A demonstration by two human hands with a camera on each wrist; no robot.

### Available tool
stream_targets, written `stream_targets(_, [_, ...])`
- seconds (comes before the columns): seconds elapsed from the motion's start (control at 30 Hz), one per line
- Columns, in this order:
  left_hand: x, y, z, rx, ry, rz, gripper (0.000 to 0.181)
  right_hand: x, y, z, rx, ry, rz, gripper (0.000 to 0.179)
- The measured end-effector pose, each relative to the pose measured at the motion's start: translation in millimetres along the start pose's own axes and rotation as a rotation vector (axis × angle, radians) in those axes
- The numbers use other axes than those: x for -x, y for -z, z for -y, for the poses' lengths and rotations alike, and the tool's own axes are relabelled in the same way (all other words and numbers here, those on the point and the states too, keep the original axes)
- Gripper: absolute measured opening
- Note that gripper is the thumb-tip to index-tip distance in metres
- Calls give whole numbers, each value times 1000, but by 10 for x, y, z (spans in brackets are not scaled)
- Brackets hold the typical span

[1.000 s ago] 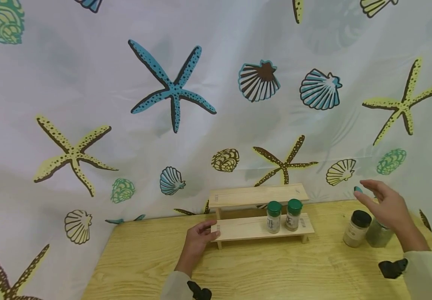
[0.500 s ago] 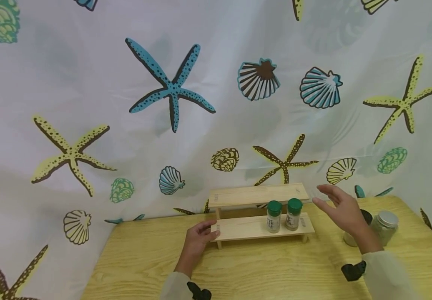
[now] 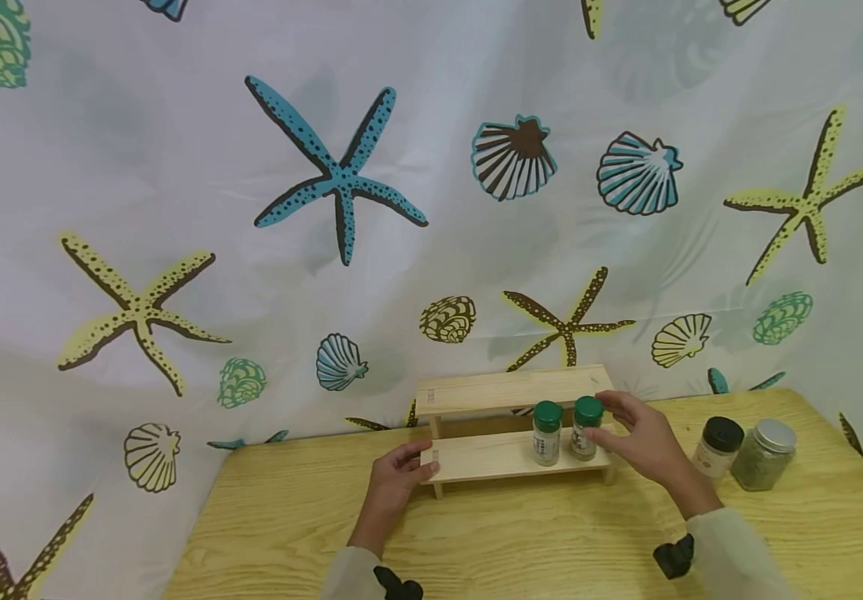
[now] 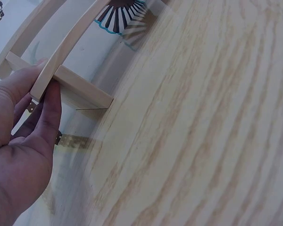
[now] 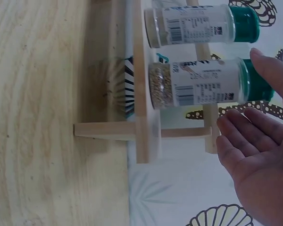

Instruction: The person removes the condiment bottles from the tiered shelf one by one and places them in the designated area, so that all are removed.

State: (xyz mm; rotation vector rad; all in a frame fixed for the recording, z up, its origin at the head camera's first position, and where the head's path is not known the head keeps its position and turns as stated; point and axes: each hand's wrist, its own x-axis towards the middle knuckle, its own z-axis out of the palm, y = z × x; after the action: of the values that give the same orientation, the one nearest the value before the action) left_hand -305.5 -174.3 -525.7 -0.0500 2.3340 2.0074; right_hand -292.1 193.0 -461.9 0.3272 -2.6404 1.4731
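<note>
A two-tier wooden spice rack (image 3: 476, 457) stands on the table against the curtain. My left hand (image 3: 392, 485) pinches the left end of its lower board, thumb above and fingers beneath, as the left wrist view (image 4: 30, 122) confirms. Two green-capped spice jars stand upright on the lower tier: a left jar (image 3: 547, 437) and a right jar (image 3: 584, 440). Beside the right jar is my right hand (image 3: 645, 437), its thumb in front of the jar and its fingers extended. In the right wrist view, that hand's thumb overlaps the green cap (image 5: 258, 81); whether it touches cannot be told.
Right of the rack, a black-lidded jar (image 3: 716, 450) and a silver-lidded glass jar (image 3: 765, 457) stand on the wooden table (image 3: 521, 542). A shell-and-starfish curtain (image 3: 416, 200) hangs directly behind the table and rack.
My right hand has moved left from above the two jars at the right to the right green-capped jar, uncovering those jars. My left hand keeps its hold on the rack.
</note>
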Motion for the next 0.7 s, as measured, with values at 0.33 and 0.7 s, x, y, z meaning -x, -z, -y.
stream_targets(0.33, [-33,-7,45,9,14,-12,43,5,-203,-93,-19,47,-78,51])
stream_targets(0.7, [-19,1,74,28,-59,-9,44,27,-251,-81,-11,59,-130,47])
